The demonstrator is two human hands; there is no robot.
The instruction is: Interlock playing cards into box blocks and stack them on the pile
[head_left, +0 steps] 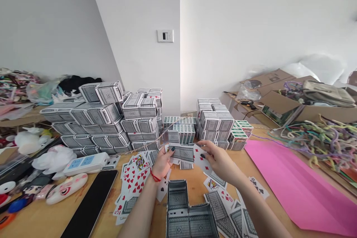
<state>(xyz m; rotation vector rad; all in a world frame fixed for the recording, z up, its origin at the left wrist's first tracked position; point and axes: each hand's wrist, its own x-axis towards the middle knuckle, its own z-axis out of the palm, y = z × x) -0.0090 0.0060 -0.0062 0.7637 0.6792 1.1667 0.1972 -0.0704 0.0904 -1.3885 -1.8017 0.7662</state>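
Left hand: closed on a folded card piece, thumb on top, patterned backs showing; the piece is held over the table, beyond the open card form.
Right hand: fingers drawn narrow on a diamond card, just beside the piece's right end; whether card and piece are joined, I cannot tell.
Left stacks: closed card blocks piled several layers high, apparently finished.
Black slab: lying flat, left of the loose cards.
Heart cards: spread face up, flat and seemingly unused so far.
Open card form: L-shaped, nearest the body, compartments uncovered at the top; looks part-built.
Green-patterned blocks: standing in a row beyond the hands, already assembled.
Right stacks: more closed blocks, also apparently done.
Right-hand loose cards: scattered under and beside the right forearm, not yet worked in.
Pink sheet: flat at the far right, touched by neither hand.
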